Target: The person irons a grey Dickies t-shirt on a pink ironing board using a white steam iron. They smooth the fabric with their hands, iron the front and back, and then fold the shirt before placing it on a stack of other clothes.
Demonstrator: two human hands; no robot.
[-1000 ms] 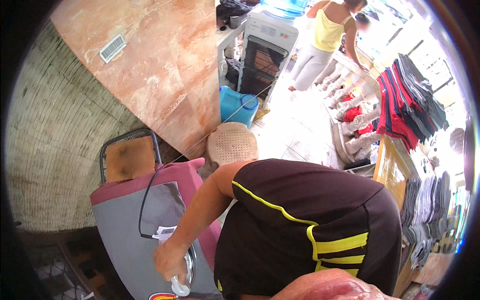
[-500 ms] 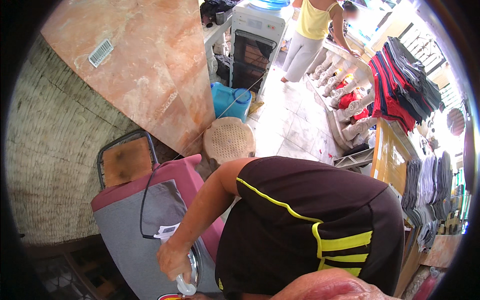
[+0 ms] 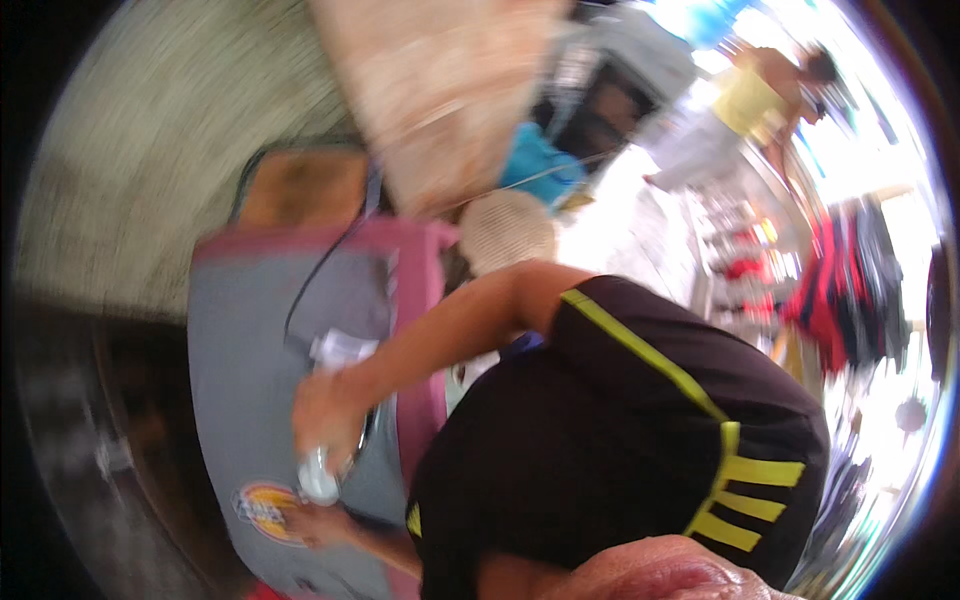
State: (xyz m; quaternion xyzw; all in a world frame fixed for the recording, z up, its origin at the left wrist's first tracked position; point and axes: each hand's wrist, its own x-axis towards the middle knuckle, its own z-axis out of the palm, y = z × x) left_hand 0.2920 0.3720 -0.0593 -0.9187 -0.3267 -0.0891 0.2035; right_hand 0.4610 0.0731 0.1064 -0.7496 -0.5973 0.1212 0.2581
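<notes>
My right hand is wrapped round the handle of a clothes iron, which rests on a grey shirt spread over an ironing board with a pink cover. A dark cord runs from the iron's white rear end. Just beyond the iron's other end, my left hand lies on the shirt with fingers stretched out, blurred by motion. Its fingertips touch the edge of a round yellow and red print on the cloth. The iron's soleplate is mostly hidden by my right hand and forearm.
A scorched brown rest plate is at the board's far end. Beyond stand a beige stool, a blue jug and a marble-patterned panel. At right, folded clothes hang by a balustrade; another person leans there.
The whole view has swung and blurred, bringing the board higher in the picture. My left hand and the round print, barely visible at the lower edge before, now show clearly. My right hand keeps the iron.
</notes>
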